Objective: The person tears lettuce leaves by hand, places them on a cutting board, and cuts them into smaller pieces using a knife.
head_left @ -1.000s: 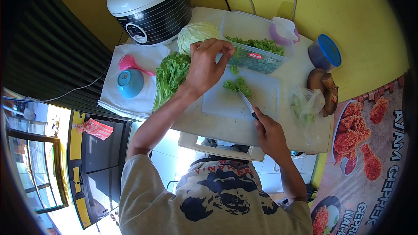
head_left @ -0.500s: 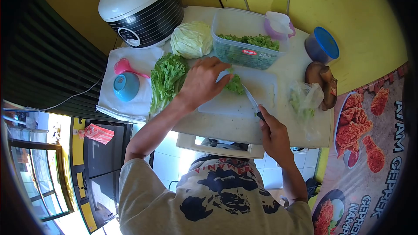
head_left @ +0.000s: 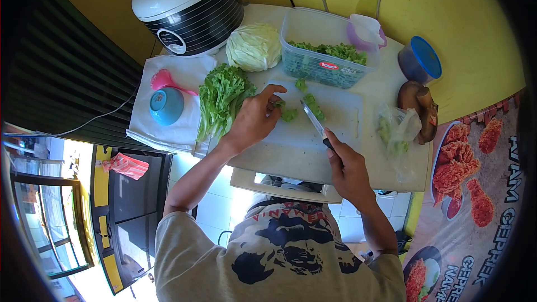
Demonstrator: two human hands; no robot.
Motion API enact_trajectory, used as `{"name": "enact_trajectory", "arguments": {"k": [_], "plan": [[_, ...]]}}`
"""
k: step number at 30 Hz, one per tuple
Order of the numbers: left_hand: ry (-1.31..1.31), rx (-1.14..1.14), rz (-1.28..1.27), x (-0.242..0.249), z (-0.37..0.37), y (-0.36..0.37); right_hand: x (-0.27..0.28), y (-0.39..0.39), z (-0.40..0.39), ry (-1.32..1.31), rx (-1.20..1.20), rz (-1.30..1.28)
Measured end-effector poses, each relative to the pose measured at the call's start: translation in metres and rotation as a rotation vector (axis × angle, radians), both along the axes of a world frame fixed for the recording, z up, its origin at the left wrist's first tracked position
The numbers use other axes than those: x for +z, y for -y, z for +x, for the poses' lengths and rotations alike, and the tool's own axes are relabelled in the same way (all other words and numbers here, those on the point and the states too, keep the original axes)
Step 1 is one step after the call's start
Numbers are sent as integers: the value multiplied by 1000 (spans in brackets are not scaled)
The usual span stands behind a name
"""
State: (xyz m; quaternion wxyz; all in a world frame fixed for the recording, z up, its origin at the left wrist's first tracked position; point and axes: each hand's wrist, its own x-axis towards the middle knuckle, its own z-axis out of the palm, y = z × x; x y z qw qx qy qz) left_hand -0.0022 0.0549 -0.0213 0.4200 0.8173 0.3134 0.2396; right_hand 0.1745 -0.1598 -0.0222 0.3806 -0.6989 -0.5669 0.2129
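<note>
My right hand (head_left: 349, 170) is closed round the black handle of a knife (head_left: 314, 118). Its blade points up and left over the white cutting board (head_left: 341, 100), against a cut strip of lettuce (head_left: 315, 107). Left of the blade, my left hand (head_left: 257, 118) has its fingers curled at a small lettuce piece (head_left: 288, 114), which shows at the fingertips. Another lettuce scrap (head_left: 301, 84) lies farther up the board. Beside my left wrist is a bunch of leaf lettuce (head_left: 221, 98). Behind the board stands a clear plastic container (head_left: 330, 78) holding cut lettuce.
A cabbage (head_left: 254, 47) sits by a rice cooker (head_left: 193, 14) at the back left. On a white cloth (head_left: 146, 86) are a blue bowl (head_left: 166, 106) and a pink ladle (head_left: 163, 80). Rightward are a plastic bag (head_left: 400, 134), a blue-lidded tub (head_left: 420, 60) and a brown object (head_left: 417, 106).
My left hand has lowered and pulled slightly left, its fingers curling more. The knife tip has shifted left, and the lettuce on the board now lies in separate pieces.
</note>
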Motion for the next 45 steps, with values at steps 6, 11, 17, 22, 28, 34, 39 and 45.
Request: {"name": "enact_trajectory", "arguments": {"k": [6, 11, 17, 22, 28, 34, 39, 45], "plan": [[36, 32, -5, -11, -3, 2, -14, 2, -8, 172, 97, -33], [-9, 60, 115, -11, -7, 7, -13, 6, -13, 356, 79, -56], [3, 49, 210, -21, -7, 8, -15, 0, -16, 406, 81, -8], [15, 49, 203, -23, -8, 7, -17, -5, -15, 473, 80, -25], [41, 43, 182, -18, -7, 7, -14, -10, -13, 511, 100, -68], [-55, 27, 227, -21, -7, 5, -13, -30, -18, 543, 108, -50], [-57, 34, 228, -21, -9, 6, -3, -20, -7, 545, 142, -80], [-37, 5, 272, -20, -8, 3, -11, -29, -9, 579, 59, -60]]}}
